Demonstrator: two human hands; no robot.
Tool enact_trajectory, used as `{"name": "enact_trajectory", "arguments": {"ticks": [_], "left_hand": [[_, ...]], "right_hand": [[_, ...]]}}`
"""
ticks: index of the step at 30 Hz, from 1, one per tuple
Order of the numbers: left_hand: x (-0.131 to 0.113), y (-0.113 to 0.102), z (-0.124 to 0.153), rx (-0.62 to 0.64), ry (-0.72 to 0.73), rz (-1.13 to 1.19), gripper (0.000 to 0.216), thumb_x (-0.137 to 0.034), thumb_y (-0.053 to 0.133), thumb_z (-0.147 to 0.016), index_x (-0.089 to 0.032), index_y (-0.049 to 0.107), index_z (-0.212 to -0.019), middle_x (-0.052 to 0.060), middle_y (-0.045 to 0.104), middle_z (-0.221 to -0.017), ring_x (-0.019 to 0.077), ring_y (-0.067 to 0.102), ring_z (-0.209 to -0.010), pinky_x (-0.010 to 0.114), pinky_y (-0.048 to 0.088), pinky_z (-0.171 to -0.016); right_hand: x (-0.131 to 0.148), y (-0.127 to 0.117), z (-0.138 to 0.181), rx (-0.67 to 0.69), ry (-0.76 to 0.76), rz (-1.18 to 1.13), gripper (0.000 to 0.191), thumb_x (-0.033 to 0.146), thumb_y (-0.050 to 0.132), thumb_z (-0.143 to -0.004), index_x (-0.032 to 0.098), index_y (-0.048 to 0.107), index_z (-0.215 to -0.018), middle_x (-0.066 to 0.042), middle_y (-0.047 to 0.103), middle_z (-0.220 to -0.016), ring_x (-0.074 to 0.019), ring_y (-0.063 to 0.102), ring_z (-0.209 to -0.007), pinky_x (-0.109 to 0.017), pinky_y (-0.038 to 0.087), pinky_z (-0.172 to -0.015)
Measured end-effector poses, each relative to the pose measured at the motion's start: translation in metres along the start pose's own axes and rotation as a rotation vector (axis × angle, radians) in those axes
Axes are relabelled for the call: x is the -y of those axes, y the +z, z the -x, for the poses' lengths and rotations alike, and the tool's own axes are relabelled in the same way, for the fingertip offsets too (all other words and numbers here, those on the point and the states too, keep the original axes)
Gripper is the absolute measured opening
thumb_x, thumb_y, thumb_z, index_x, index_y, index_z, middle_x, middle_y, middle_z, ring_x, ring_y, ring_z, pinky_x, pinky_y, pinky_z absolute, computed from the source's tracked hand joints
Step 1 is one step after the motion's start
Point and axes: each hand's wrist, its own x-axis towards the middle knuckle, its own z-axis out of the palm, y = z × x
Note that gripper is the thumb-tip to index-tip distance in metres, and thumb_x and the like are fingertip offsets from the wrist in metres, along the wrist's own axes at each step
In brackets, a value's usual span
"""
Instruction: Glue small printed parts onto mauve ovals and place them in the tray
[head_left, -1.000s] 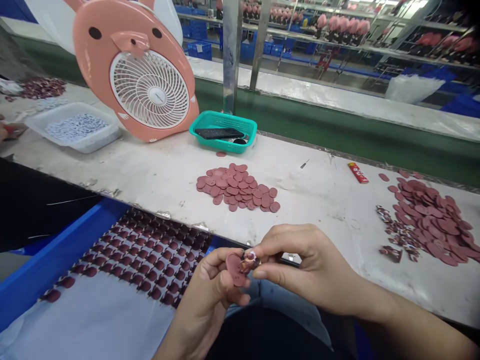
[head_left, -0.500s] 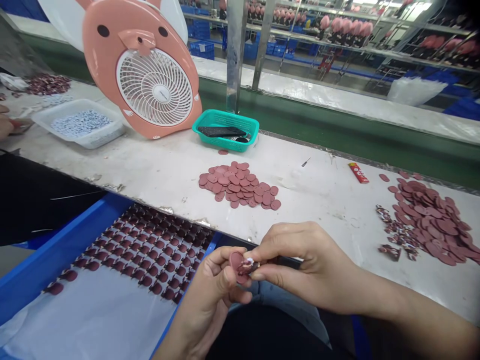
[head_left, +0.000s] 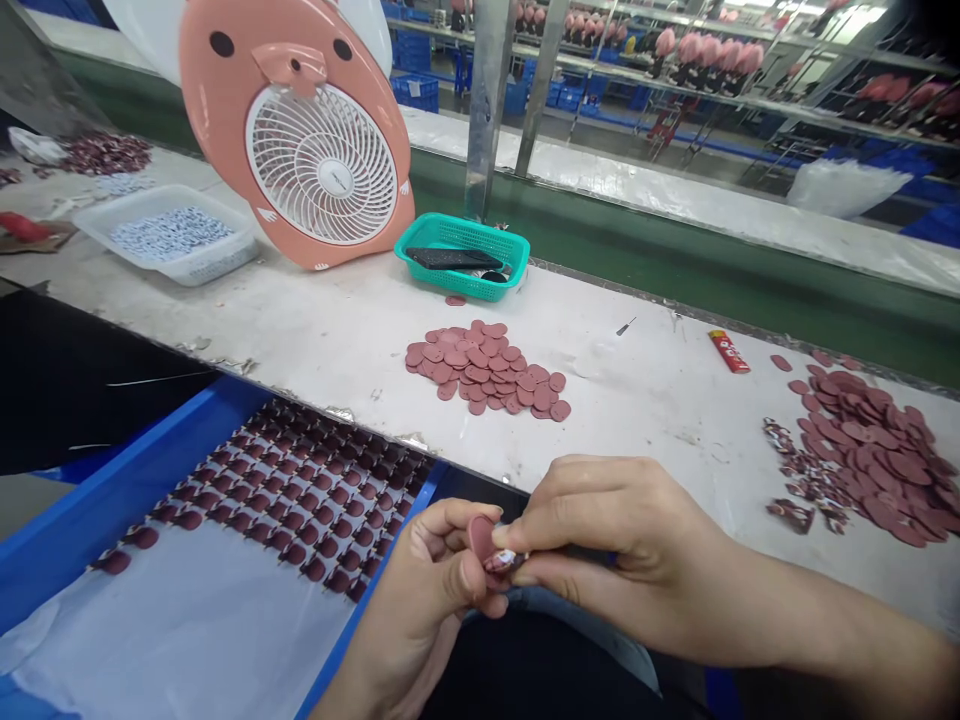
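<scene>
White workbench (head_left: 645, 420), steel post (head_left: 484, 100), shelving racks (head_left: 675, 75)

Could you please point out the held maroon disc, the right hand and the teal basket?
Maroon disc (head_left: 481, 537): head view, on its face.
Right hand (head_left: 607, 535): head view, on its back.
Teal basket (head_left: 457, 285): head view, on its front wall.

At 11 o'clock on the scuffed white table (head_left: 322, 345), a peach-pink plastic animal-faced fan (head_left: 225, 120) with a round white grille stands leaning, with a clear plastic tray (head_left: 187, 272) of small black-and-white pieces at 10 o'clock. A teal plastic mesh basket (head_left: 459, 283) holding a flat black case (head_left: 452, 258) sits at 12 o'clock, and a small red cylindrical packet (head_left: 729, 351) lies at 2 o'clock.
</scene>
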Motion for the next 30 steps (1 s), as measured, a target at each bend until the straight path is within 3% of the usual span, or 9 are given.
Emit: {"name": "enact_trajectory", "arguments": {"ticks": [6,12,16,21,25,30], "left_hand": [[-0.003,0.007,0.007,0.01,-0.012,0.011,0.041,-0.039,0.101,-0.045,-0.023,0.081,-0.078,-0.004,0.069,-0.057,0.0058,0.06,-0.051,0.014,0.046,-0.054],[-0.001,0.003,0.003,-0.012,-0.029,0.042,0.042,-0.039,0.101,-0.046,-0.023,0.081,-0.079,-0.003,0.072,-0.061,0.0059,0.062,-0.052,0.015,0.047,-0.057],[0.003,-0.007,-0.002,0.074,-0.04,0.036,0.043,-0.044,0.098,-0.051,-0.023,0.081,-0.084,-0.002,0.072,-0.065,0.0079,0.063,-0.053,0.015,0.048,-0.051],[0.003,-0.012,-0.005,0.065,-0.045,0.026,0.043,-0.046,0.098,-0.052,-0.021,0.08,-0.083,-0.002,0.069,-0.066,0.0081,0.062,-0.056,0.012,0.047,-0.047],[-0.001,-0.006,-0.003,0.011,-0.058,0.034,0.045,-0.045,0.099,-0.049,-0.022,0.081,-0.084,-0.002,0.07,-0.067,0.0089,0.063,-0.056,0.015,0.052,-0.049],[0.001,-0.006,-0.007,-0.002,-0.06,0.071,0.043,-0.041,0.1,-0.047,-0.022,0.082,-0.081,-0.001,0.073,-0.066,0.0086,0.065,-0.055,0.014,0.052,-0.049]], "right_hand": [[0.005,0.002,0.006,-0.007,-0.036,0.0,0.013,0.006,0.071,-0.091,0.01,0.074,-0.103,-0.006,0.075,-0.087,-0.0115,0.067,-0.078,-0.017,0.053,-0.075],[0.0,0.004,0.005,-0.005,0.005,-0.051,0.013,0.005,0.071,-0.091,0.012,0.075,-0.101,-0.007,0.075,-0.086,-0.0114,0.069,-0.079,-0.017,0.053,-0.074],[-0.001,0.001,-0.001,0.027,0.048,-0.068,0.013,0.006,0.072,-0.09,0.012,0.076,-0.101,-0.007,0.075,-0.085,-0.0116,0.069,-0.078,-0.018,0.053,-0.072],[0.0,-0.004,-0.001,0.041,0.118,-0.073,0.04,0.02,0.085,-0.083,0.014,0.072,-0.12,-0.005,0.073,-0.093,-0.0121,0.066,-0.079,-0.02,0.053,-0.073],[-0.005,-0.002,0.002,0.019,0.073,-0.077,0.018,0.017,0.071,-0.095,0.017,0.076,-0.113,-0.006,0.073,-0.09,-0.0122,0.067,-0.08,-0.02,0.053,-0.074],[-0.011,0.005,0.0,-0.015,0.065,-0.087,0.009,0.016,0.071,-0.095,0.016,0.079,-0.1,-0.006,0.074,-0.083,-0.0133,0.068,-0.076,-0.02,0.053,-0.069]]}}
